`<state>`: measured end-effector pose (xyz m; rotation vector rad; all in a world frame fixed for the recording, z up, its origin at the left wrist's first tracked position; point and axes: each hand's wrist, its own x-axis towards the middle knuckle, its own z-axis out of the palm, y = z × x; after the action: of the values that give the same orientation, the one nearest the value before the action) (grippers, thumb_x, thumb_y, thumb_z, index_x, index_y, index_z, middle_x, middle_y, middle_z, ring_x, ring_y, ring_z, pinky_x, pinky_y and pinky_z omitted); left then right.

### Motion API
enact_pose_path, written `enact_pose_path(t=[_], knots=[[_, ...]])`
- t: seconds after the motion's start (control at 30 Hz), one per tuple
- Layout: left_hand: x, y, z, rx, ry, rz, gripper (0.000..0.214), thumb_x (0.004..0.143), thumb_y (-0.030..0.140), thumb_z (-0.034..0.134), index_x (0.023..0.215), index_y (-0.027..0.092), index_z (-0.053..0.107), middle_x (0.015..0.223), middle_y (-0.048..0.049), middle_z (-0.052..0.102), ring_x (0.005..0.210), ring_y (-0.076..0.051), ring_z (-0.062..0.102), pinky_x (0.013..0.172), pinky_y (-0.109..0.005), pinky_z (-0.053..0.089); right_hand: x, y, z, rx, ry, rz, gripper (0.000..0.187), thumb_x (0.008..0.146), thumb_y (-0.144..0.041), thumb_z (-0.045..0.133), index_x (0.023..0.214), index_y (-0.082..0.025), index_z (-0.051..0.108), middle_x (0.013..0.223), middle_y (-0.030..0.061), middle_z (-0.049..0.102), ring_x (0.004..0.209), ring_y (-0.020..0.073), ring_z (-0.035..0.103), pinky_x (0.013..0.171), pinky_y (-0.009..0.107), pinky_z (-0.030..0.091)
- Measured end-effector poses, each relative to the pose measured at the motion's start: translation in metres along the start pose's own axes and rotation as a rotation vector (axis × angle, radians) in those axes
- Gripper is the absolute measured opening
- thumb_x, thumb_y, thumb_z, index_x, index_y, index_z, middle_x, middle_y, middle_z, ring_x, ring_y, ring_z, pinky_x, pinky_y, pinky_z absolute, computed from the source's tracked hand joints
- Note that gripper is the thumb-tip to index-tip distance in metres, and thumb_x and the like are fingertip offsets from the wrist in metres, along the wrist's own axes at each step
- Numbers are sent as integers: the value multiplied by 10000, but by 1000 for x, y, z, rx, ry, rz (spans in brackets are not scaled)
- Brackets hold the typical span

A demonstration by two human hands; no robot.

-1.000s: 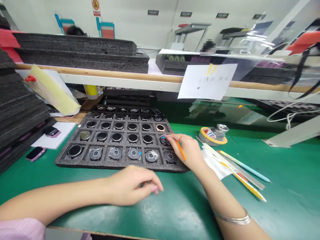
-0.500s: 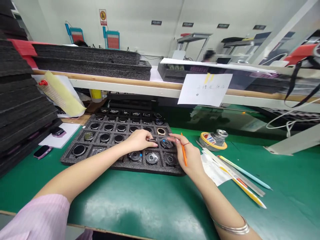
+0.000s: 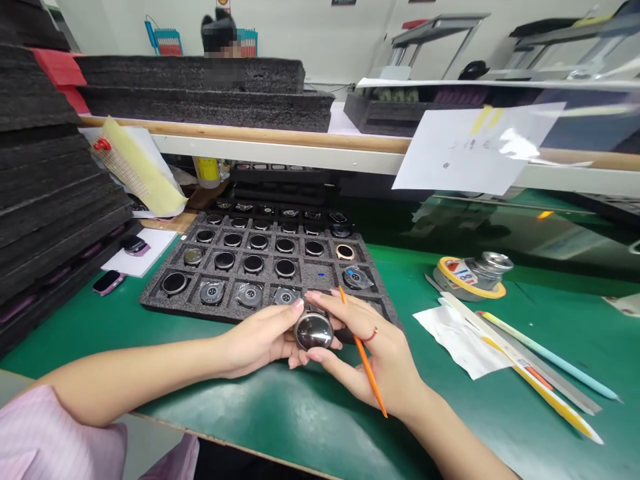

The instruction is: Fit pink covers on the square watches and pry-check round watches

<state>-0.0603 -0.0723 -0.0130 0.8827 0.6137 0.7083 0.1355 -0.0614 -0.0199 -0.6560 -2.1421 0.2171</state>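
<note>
Both my hands are around a round watch case (image 3: 313,331) with a shiny dark face and no strap, held above the front edge of the foam tray (image 3: 157,301). My left hand (image 3: 263,340) grips its left side, thumb near the upper rim. Fingers of my right hand (image 3: 373,343) close on its right side and lower rim. A thin orange stick (image 3: 369,367) is tucked between my right fingers, slanting down across the palm. Rows of round watch cases sit in the black tray, some dark face up, others back up in clear film. One compartment behind my hands shows a blue mark (image 3: 321,274).
To the right lie a white wipe (image 3: 467,339), a metal ruler (image 3: 565,383), a light-blue pen (image 3: 570,365) and a yellow-white tool (image 3: 565,408). A glass bottle (image 3: 483,272) stands in a yellow ring holder. Stacked foam trays (image 3: 45,173) rise at left; a shelf (image 3: 280,148) crosses behind.
My hands have lifted the watch case from its compartment and brought it nearer to me. The right hand now also touches it and keeps the orange stick. The view has shifted.
</note>
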Motion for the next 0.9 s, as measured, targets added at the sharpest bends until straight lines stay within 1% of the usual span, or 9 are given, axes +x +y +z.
enact_pose_path(t=[0.13, 0.27, 0.47, 0.57, 0.63, 0.7, 0.77, 0.83, 0.9], knots=[[1, -2, 0, -69, -6, -22, 546, 863, 631, 648, 874, 85, 662, 843, -91, 658, 585, -76, 486, 569, -243, 348, 0, 0, -1, 15, 28, -51, 406, 885, -188, 691, 1281, -226, 611, 1187, 111, 753, 1127, 257, 713, 1042, 475, 552], [2, -5, 2, -97, -4, -47, 528, 827, 639, 687, 823, 118, 604, 677, 1, 548, 562, -81, 473, 551, -248, 315, 0, -3, -3, 17, 75, -39, 312, 865, -103, 707, 1142, -242, 670, 1161, 91, 764, 1076, 239, 735, 1020, 448, 576], [3, -10, 0, -86, 0, -87, 559, 801, 670, 691, 808, 119, 598, 663, -4, 559, 574, -89, 487, 546, -245, 318, 2, -6, -7, 106, 14, 12, 209, 870, -99, 706, 1017, -246, 687, 1146, 80, 770, 1063, 243, 741, 1014, 444, 577], [4, -10, -2, -130, -10, -93, 533, 815, 640, 698, 813, 112, 622, 664, -14, 575, 575, -94, 503, 547, -243, 334, 4, -8, -11, 215, 17, 56, 166, 865, -97, 717, 935, -246, 695, 1064, 51, 791, 1038, 241, 749, 999, 423, 589], [4, -10, -3, -160, -41, -81, 516, 850, 618, 674, 851, 103, 657, 683, -34, 605, 579, -97, 502, 540, -242, 332, 5, -8, -14, 368, 84, 152, 127, 879, -132, 715, 909, -253, 692, 936, 24, 800, 945, 231, 770, 921, 407, 629], [3, -8, -4, -163, -73, -70, 518, 892, 601, 631, 954, 91, 701, 798, -86, 673, 604, -96, 505, 534, -238, 328, 4, -7, -16, 505, 228, 305, 74, 889, -194, 726, 880, -259, 693, 813, -4, 783, 805, 194, 774, 780, 332, 661], [2, -7, -4, -157, -91, -76, 525, 918, 585, 604, 1082, 100, 719, 968, -132, 712, 627, -91, 512, 540, -234, 336, 3, -2, -16, 559, 388, 462, 88, 868, -240, 762, 935, -272, 717, 773, -26, 771, 697, 145, 754, 683, 242, 646], [2, -5, -4, -171, -92, -89, 507, 917, 567, 617, 1149, 128, 721, 1060, -140, 715, 636, -88, 525, 548, -231, 352, 0, 4, -16, 551, 485, 583, 214, 833, -258, 800, 1034, -291, 734, 790, -33, 776, 667, 121, 746, 669, 206, 630], [1, -4, -3, -190, -88, -100, 495, 902, 565, 641, 1149, 146, 732, 1056, -128, 721, 630, -87, 537, 550, -227, 365, -2, 9, -15, 522, 511, 654, 203, 825, -267, 808, 1020, -292, 753, 816, -24, 783, 687, 130, 753, 698, 229, 634]])
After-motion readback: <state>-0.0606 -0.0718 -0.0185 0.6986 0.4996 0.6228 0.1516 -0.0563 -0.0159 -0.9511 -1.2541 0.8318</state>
